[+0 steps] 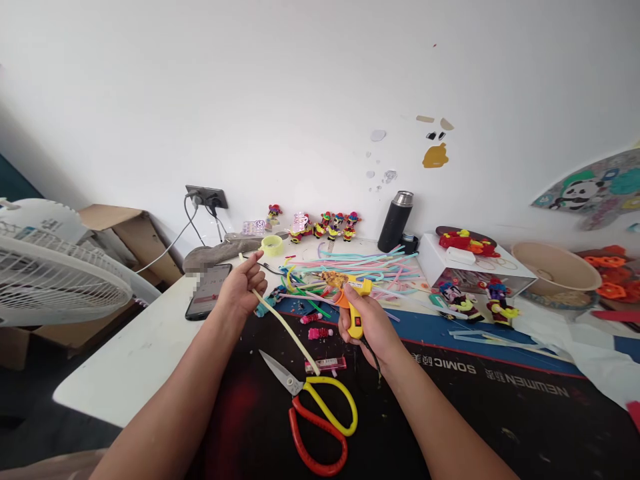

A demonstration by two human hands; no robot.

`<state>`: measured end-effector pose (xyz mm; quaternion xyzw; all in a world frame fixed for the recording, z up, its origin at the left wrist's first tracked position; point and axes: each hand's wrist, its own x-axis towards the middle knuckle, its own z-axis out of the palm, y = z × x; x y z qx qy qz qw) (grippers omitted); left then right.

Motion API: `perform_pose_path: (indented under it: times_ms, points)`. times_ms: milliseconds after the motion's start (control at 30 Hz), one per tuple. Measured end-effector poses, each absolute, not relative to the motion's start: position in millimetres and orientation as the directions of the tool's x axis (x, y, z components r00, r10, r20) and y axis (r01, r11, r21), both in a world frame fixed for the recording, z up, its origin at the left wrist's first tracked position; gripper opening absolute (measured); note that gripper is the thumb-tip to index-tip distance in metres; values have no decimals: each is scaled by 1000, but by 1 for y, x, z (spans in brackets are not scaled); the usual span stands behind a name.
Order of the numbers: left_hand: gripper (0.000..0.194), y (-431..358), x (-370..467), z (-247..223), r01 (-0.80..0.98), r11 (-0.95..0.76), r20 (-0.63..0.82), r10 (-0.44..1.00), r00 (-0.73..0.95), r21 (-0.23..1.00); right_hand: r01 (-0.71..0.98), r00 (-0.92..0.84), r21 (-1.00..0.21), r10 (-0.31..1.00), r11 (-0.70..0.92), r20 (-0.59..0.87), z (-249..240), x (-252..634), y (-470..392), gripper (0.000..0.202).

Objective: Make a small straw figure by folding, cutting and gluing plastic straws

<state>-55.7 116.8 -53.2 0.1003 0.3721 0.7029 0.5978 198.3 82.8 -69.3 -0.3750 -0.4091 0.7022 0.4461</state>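
My left hand [245, 287] is closed round a pale yellow fuzzy stem [287, 331], whose long end slants down to the right above the black mat. In my right hand [367, 323] is a yellow glue gun [356, 313], its stained nozzle pointing left toward the left hand, not touching it. Below both hands lie scissors [291, 383] with one yellow and one red handle. Beside the stem's lower end is a small pink packet [330, 364]. Two small pink fuzzy pieces [320, 333] rest on the mat between my hands.
Many colored fuzzy stems [370, 263] spread behind the hands. Small figures [335, 227] line the wall near a black thermos [395, 223]. A phone [209, 291] and tape roll [272, 245] are at left, a fan [60, 280] beyond. At right stand a white box [435, 263] and a bowl [555, 267].
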Motion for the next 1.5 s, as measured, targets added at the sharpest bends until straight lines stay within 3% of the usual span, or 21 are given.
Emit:
perform_pose_path:
  times_ms: [200, 400, 533, 700, 933, 1233, 1500]
  points:
    - [55, 115, -54, -51, -765, 46, -280, 943, -179, 643, -337, -327, -903, 932, -267, -154, -68, 198, 82, 50]
    - [35, 114, -40, -52, -696, 178, -292, 955, -48, 696, -315, -316, -913, 936, -259, -156, -69, 198, 83, 49]
    - [17, 110, -25, -59, -576, 130, -198, 979, -56, 807, -302, -296, -918, 941, -257, -166, -69, 198, 83, 48]
    - [17, 104, -15, -66, -451, 130, -104, 991, 82, 883, -263, -282, -932, 944, -248, -172, -69, 198, 83, 52]
    - [27, 99, -10, -66, -341, 188, -126, 973, 194, 921, -233, -226, -959, 968, -160, -107, -69, 199, 83, 55]
    - [32, 98, -5, -68, -114, 64, -54, 995, 89, 991, -88, -194, -995, 981, -39, -21, -67, 197, 79, 65]
    - [32, 95, 0, -60, 29, 5, -7, 998, 62, 1000, -23, -160, -999, 987, -33, -29, -60, 194, 73, 68]
